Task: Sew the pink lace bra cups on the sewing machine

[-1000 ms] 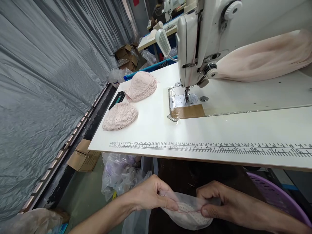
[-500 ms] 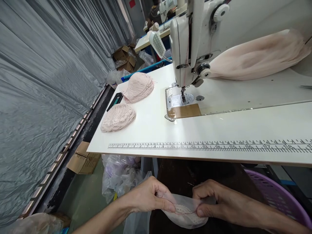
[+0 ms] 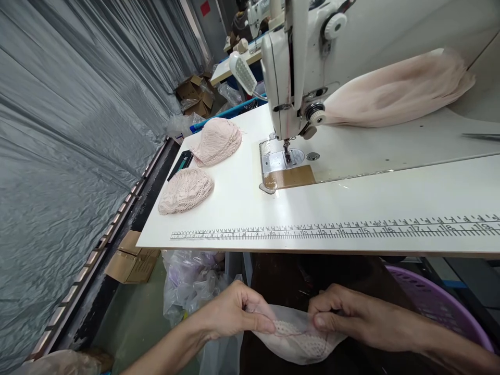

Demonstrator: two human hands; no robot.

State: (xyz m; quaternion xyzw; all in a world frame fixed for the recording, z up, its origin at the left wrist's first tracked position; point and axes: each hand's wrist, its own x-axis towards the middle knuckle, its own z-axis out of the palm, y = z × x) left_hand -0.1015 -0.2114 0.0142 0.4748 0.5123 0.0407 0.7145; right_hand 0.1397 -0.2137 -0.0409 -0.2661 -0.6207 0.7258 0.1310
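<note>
A sheer pale fabric piece [image 3: 299, 346] with a lace band and a pinkish seam line is stretched between my hands, below the table's front edge. My left hand [image 3: 246, 312] pinches its left end between thumb and fingers. At the other end, my right hand [image 3: 344, 315] grips it the same way, thumb on top. Beyond them stands a white sewing machine [image 3: 275, 78], its needle area above the metal plate [image 3: 281, 159]. Two stacks of pink lace pieces, a rear stack [image 3: 219, 140] and a front stack [image 3: 186, 190], lie on the table's left side.
A printed ruler runs along the front of the white table [image 3: 234, 205]. Sheer pink fabric [image 3: 402, 94] lies under the machine arm. A purple basket [image 3: 441, 302] is low right; plastic bags [image 3: 187, 284] and a cardboard box [image 3: 133, 260] are low left. A grey curtain [image 3: 78, 104] hangs left.
My right thumb has shifted up along the fabric, and the lace band shows more openly between my hands. The view has turned slightly right. Both hands keep their grip.
</note>
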